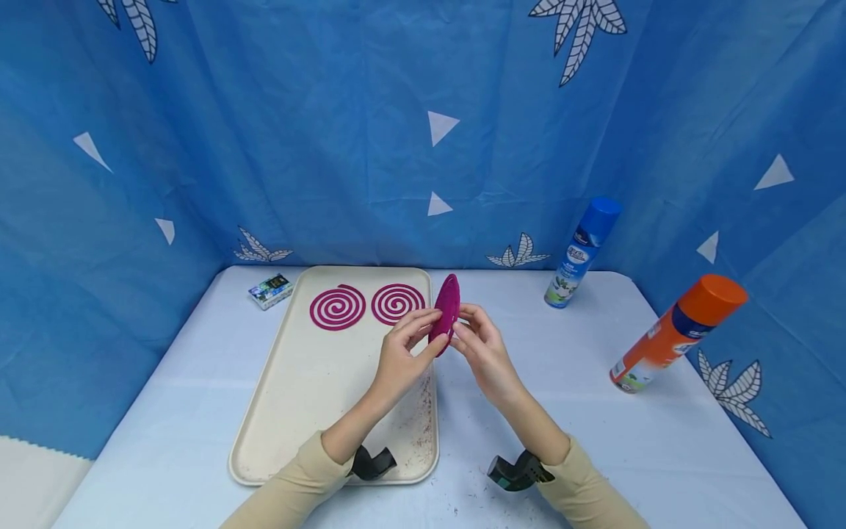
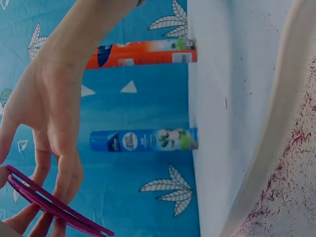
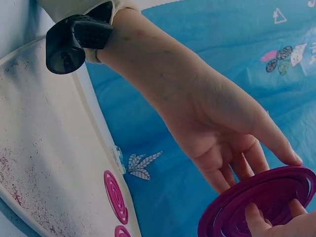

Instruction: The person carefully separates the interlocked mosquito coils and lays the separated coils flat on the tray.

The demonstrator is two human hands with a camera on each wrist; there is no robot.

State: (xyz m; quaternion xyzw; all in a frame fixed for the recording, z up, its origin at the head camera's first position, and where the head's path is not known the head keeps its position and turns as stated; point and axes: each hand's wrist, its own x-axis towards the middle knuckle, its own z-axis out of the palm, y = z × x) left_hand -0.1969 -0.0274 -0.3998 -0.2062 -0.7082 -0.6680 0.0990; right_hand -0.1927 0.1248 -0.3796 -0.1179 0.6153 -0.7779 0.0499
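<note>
Both hands hold a magenta mosquito coil (image 1: 448, 305) on edge above the tray's right rim. My left hand (image 1: 405, 351) pinches it from the left, thumb near the lower edge and fingers on its face. From the other side my right hand (image 1: 487, 355) grips it with thumb and fingers. In the left wrist view, the held coil (image 2: 54, 210) shows two layers with a narrow gap between them. Two more flat spiral coils, a left one (image 1: 338, 308) and a right one (image 1: 397, 303), lie side by side at the far end of the cream tray (image 1: 317, 397).
A small patterned box (image 1: 270, 292) lies beyond the tray's left edge. On the right stand a blue spray can (image 1: 581, 253) and a larger orange spray can (image 1: 677, 334). Magenta crumbs litter the tray's right side. A blue curtain (image 1: 370, 147) surrounds the white table (image 1: 529, 433).
</note>
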